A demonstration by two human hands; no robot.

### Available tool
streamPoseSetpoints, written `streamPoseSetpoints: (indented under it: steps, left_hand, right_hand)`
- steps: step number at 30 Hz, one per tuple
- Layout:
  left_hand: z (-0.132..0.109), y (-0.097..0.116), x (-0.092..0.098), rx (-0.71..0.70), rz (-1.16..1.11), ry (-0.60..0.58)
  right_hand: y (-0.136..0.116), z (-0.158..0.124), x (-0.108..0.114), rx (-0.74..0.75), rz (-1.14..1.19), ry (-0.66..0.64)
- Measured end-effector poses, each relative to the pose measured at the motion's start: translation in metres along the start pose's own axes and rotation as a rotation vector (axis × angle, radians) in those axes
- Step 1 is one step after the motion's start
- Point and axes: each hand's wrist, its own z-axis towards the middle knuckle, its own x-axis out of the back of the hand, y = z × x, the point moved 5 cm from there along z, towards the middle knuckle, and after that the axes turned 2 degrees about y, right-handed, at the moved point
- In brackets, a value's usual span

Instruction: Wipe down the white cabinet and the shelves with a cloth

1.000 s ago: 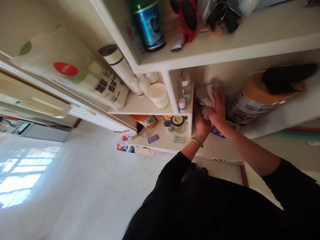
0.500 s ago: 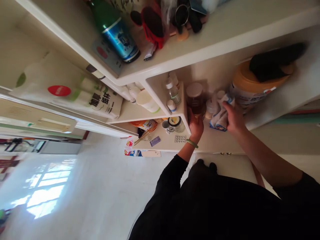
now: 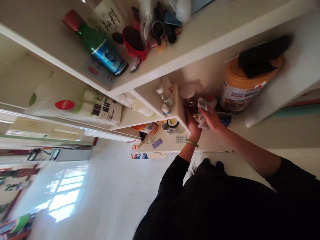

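Note:
In the shelf compartment stands a jar (image 3: 188, 91) with a pale lid and dark contents. My left hand (image 3: 194, 125), a green bangle at its wrist, is closed round the jar's lower side; its fingers are partly hidden. A crumpled greyish cloth (image 3: 203, 122) is bunched in my right hand (image 3: 212, 117), close against the jar's front. Just behind my right hand are a container with a pinkish-red top (image 3: 210, 101) and a blue box (image 3: 226, 119), both partly covered.
Right of my hands stands a large orange-lidded tub (image 3: 237, 90) with a black object on top. Small bottles (image 3: 166, 96) sit left of a short divider. Below lie a blister pack (image 3: 181, 139) and a glass jar (image 3: 176, 126). A green bottle (image 3: 103, 50) lies tilted in view above.
My right hand has moved left with the cloth, from beside the tub to the jar, uncovering the blue box. My left hand stays at the jar. The view has shifted slightly.

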Motion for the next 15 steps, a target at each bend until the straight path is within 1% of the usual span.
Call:
streamPoseSetpoints:
  steps: [2,4,5,7,10,12,15]
  left_hand:
    - [-0.001,0.004,0.005,-0.007,0.022,-0.004]
    - [-0.002,0.015,0.009,-0.054,0.019,0.017]
    - [-0.001,0.021,0.011,-0.081,0.011,0.038]
    - [0.003,0.036,0.012,-0.113,-0.009,0.085]
    - [0.013,0.055,0.006,-0.082,0.007,0.139]
    - [0.020,0.063,-0.001,-0.030,0.052,0.163]
    - [0.027,0.067,-0.012,0.032,0.094,0.202]
  right_hand:
    - [0.004,-0.018,0.009,-0.157,0.129,-0.018]
    - [-0.001,-0.035,0.019,-0.226,0.175,-0.029]
    - [-0.005,-0.041,0.026,-0.216,0.176,-0.016]
    - [-0.017,-0.050,0.041,-0.144,0.155,0.046]
    - [-0.024,-0.060,0.069,-0.057,0.125,0.206]
    - [-0.018,-0.067,0.088,-0.042,0.116,0.298]
    - [-0.001,-0.081,0.105,-0.067,0.129,0.343]
